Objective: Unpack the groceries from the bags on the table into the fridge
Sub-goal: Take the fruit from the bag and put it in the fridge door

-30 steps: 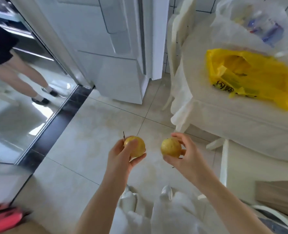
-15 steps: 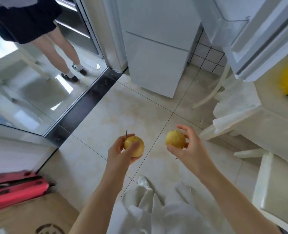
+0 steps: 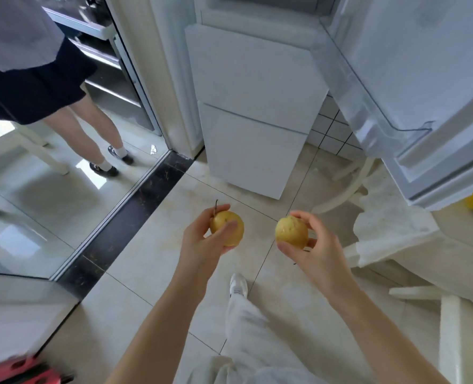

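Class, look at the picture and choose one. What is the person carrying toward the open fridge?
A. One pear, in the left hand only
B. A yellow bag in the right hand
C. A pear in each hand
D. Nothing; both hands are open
C: the left hand grips one pear and the right hand grips another pear, in front of the fridge.

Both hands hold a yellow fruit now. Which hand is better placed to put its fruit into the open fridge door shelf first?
Probably the right hand. Its fruit is on the side of the open door shelf, at upper right. The left hand and its fruit would have to cross over.
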Demonstrator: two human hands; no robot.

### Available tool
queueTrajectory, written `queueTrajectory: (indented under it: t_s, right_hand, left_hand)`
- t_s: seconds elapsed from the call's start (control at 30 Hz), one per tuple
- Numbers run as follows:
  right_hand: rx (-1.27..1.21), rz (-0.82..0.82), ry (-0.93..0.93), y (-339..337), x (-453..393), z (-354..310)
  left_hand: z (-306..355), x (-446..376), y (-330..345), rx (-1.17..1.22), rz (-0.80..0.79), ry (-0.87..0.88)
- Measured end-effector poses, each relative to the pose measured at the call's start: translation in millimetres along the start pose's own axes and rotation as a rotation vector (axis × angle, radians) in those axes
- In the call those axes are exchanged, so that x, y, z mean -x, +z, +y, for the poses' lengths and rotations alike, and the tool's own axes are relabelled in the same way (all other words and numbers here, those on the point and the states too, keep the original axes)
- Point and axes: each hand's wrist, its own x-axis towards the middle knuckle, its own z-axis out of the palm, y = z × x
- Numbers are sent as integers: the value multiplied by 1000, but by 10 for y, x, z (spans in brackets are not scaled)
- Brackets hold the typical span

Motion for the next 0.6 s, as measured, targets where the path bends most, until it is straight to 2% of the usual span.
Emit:
queueTrajectory:
  t_s: [0.33,0.6]
  right_hand:
    - [-10,189,-277,-391,-1293,-1063]
    - [-16,339,-322,-646,-1831,-1469]
  left_hand:
    - [1313,-1250,676,-55,-163,215]
    - [1946,-1971,1177,-133,-324,360]
